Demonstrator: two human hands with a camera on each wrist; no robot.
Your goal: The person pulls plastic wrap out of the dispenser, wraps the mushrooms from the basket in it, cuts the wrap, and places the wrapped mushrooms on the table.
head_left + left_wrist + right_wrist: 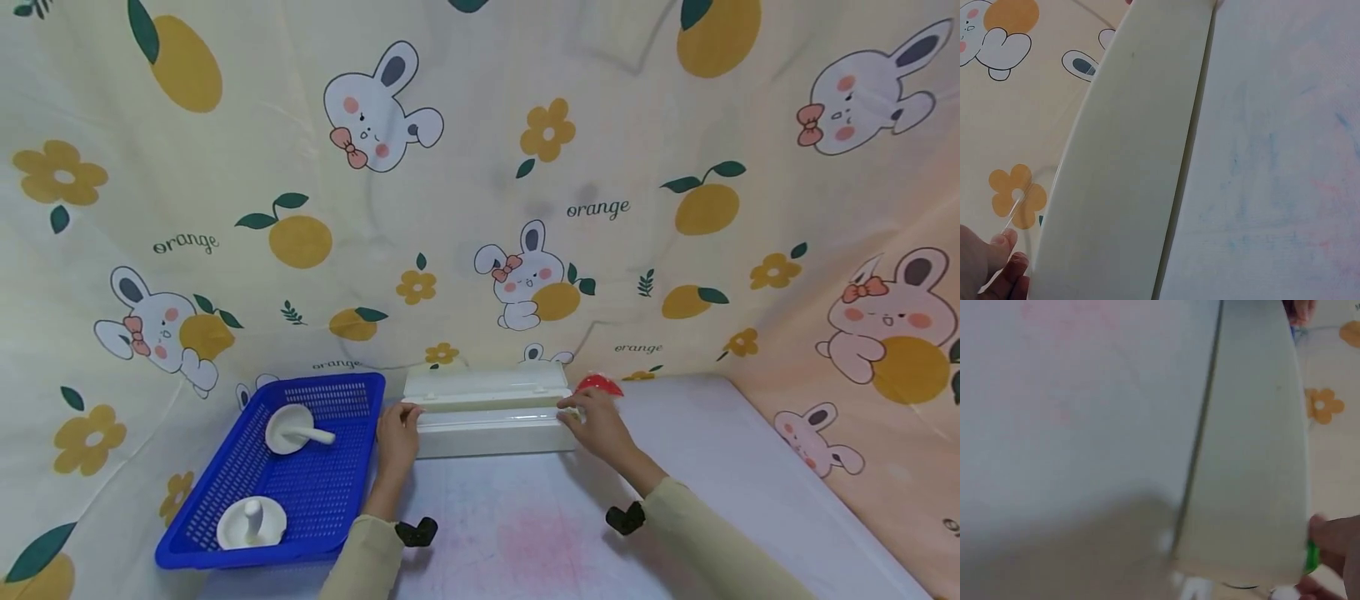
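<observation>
A long white cling film dispenser (495,442) lies across the table with its lid (487,383) raised at the back. Clear cling film (491,417) stretches along its top. At the left end, my left hand (397,433) pinches the film between thumb and fingers; a thin see-through strand shows above the fingertips (1002,240) in the left wrist view. My right hand (600,423) pinches at the film's right end. In the right wrist view a small green piece (1312,556) shows between that thumb and the fingers, beside the dispenser's white front (1247,462).
To the left stands a blue plastic basket (318,475) holding two white round pieces with handles, one upper (288,429) and one lower (251,525). A red object (598,383) sits behind my right hand. A patterned cloth (465,167) hangs behind the table (480,508).
</observation>
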